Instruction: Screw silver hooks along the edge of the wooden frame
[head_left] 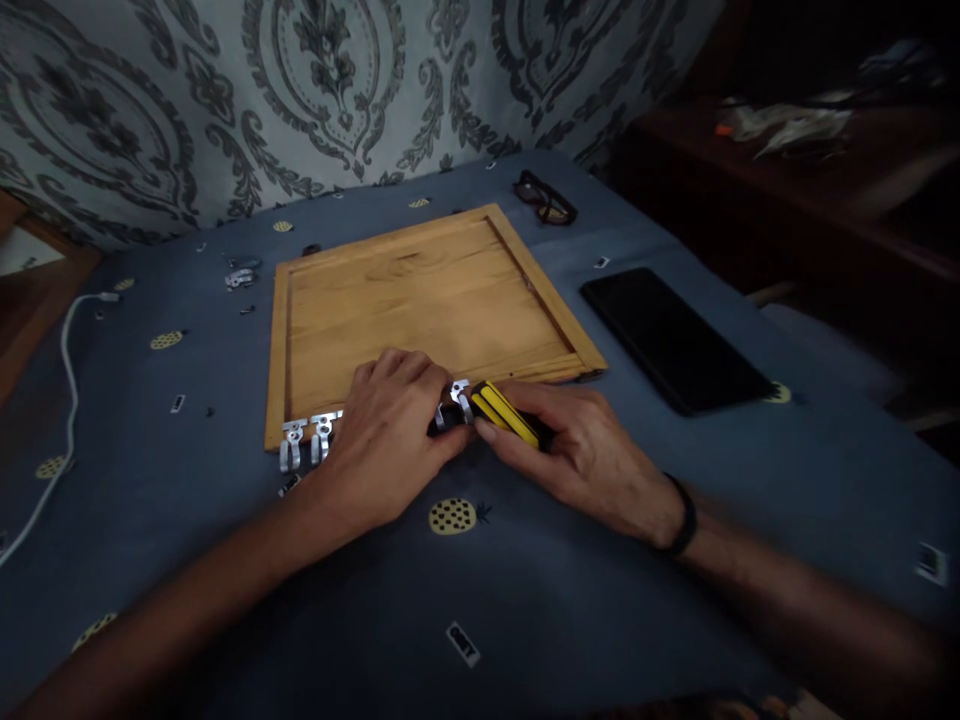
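Observation:
A light wooden panel with a raised frame [405,240] lies on the cloth-covered table. Silver metal hooks [322,430] sit along its near edge, to the left of my left hand. My left hand [394,430] is closed over this near edge, with its fingers bent and partly hidden. Its thumb lies close to another silver hook [460,398] at the middle of the edge. In my right hand [581,450] is a yellow-and-black tool [504,412], gripped between thumb and fingers. One end of it is beside that hook; its tip is not visible.
Loose metal hooks [240,278] and a small screw [247,310] lie left of the panel. To the right is a black tablet [671,335], with eyeglasses [546,198] behind. A white cable [67,370] runs along the left side. A patterned wall [330,90] rises behind.

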